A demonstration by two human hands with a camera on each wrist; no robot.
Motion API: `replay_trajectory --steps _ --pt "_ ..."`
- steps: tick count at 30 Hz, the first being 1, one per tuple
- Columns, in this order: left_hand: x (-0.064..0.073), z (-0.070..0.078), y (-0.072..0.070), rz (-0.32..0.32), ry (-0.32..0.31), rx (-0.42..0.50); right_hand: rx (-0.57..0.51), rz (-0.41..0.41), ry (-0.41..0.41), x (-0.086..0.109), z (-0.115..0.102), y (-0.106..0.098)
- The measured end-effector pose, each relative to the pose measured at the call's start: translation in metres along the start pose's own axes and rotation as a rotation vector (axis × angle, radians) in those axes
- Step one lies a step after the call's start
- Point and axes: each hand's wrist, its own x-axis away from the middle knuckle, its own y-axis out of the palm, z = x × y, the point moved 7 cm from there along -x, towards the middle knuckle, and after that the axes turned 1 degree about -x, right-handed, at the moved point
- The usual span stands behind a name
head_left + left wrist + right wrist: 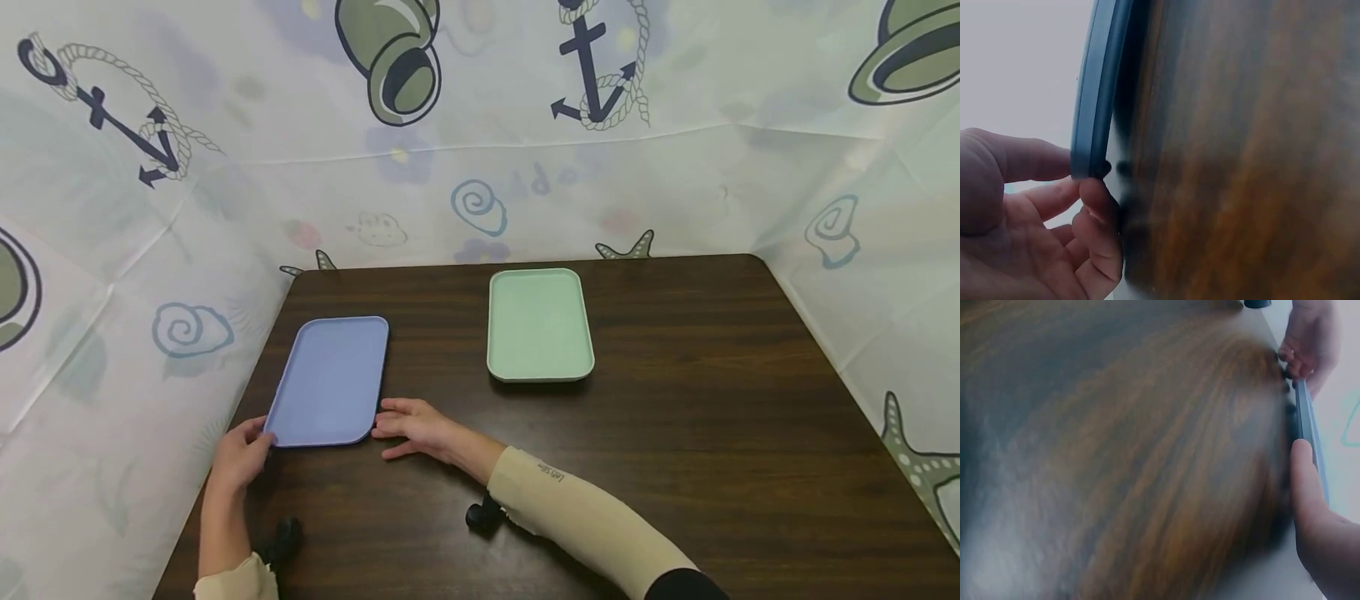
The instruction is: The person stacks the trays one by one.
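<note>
A blue rectangular tray (327, 382) lies at the left side of the dark wooden table. Its near-left corner is pinched between the thumb and fingers of my left hand (242, 454); the left wrist view shows the tray edge (1099, 94) between them. At the tray's near-right corner, my right hand (420, 429) has its fingers spread and fairly straight, fingertips right at the side edge. In the right wrist view, one extended finger (1307, 475) lies along the tray's edge, with the left hand (1313, 344) beyond it.
A light green rectangular tray (540, 325) stands near the table's far edge, right of the blue one. The brown wood-grain table (712, 400) stretches to the right. White patterned cloth (480, 200) hangs behind the table and along both sides.
</note>
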Motion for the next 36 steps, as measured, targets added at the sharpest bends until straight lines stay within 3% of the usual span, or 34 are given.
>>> replay_trajectory --steps 6,10,13,19,25,36 --pt "0.013 0.000 0.003 -0.067 -0.001 0.043 0.068 0.063 -0.020 0.002 -0.007 -0.011" --pt "0.025 0.005 0.009 -0.138 0.018 0.133 0.111 0.102 -0.036 0.003 -0.012 -0.019" --pt "0.033 0.008 0.013 -0.156 0.030 0.225 0.130 0.133 -0.053 0.004 -0.016 -0.024" --pt "0.047 0.015 0.022 -0.141 0.055 0.383 0.149 0.188 -0.084 0.006 -0.026 -0.032" --pt "0.060 0.017 0.031 -0.121 0.053 0.488 0.178 0.182 -0.102 0.012 -0.032 -0.035" --pt "0.076 0.029 0.034 -0.052 0.062 0.575 0.217 0.138 -0.143 0.031 -0.047 -0.038"
